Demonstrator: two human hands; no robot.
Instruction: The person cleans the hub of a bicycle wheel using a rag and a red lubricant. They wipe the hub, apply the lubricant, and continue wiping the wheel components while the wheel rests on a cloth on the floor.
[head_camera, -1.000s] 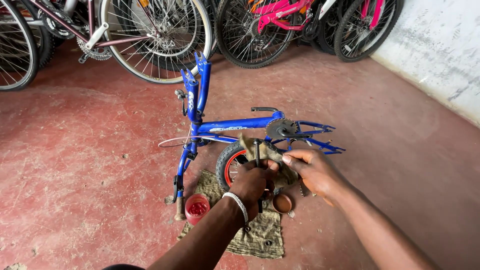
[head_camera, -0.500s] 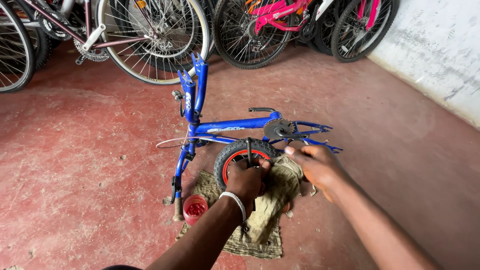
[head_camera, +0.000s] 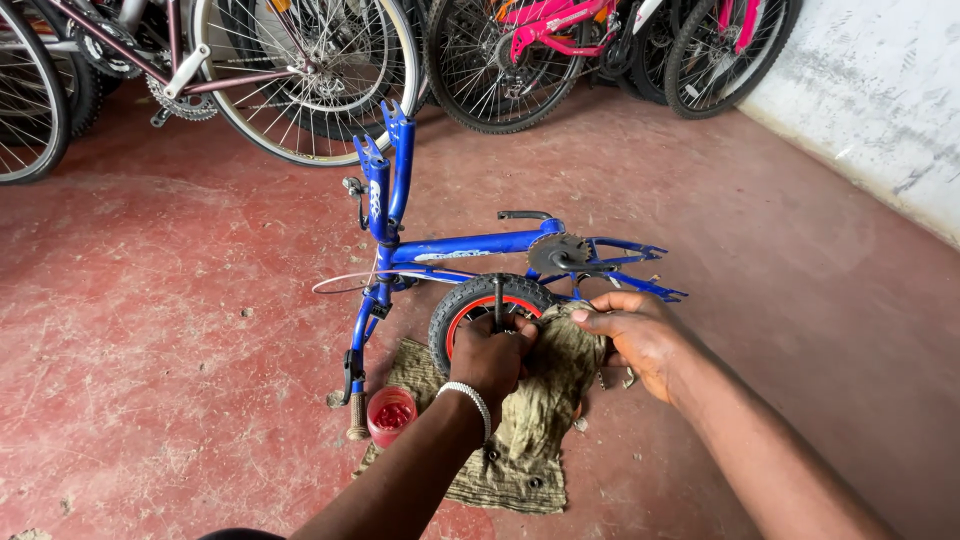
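A small blue bicycle frame (head_camera: 470, 245) stands upside down on the red floor, fork up. In front of it a small wheel (head_camera: 462, 305) with a black tyre and red rim stands upright. My left hand (head_camera: 490, 355), with a white bracelet at the wrist, grips the wheel's axle at the hub. My right hand (head_camera: 635, 335) holds a dirty olive cloth (head_camera: 555, 375) draped over the right side of the wheel. The hub itself is hidden by my hands and the cloth.
A red plastic cup (head_camera: 391, 415) of small parts sits by the cloth's left corner, beside the frame's handlebar grip (head_camera: 357, 415). Several full-size bicycles (head_camera: 300, 80) stand along the back. A whitewashed wall (head_camera: 880, 100) runs along the right.
The cloth, bunched in my hands a second ago, now hangs spread over the wheel. My left hand has settled on the axle and my right hand has shifted slightly right.
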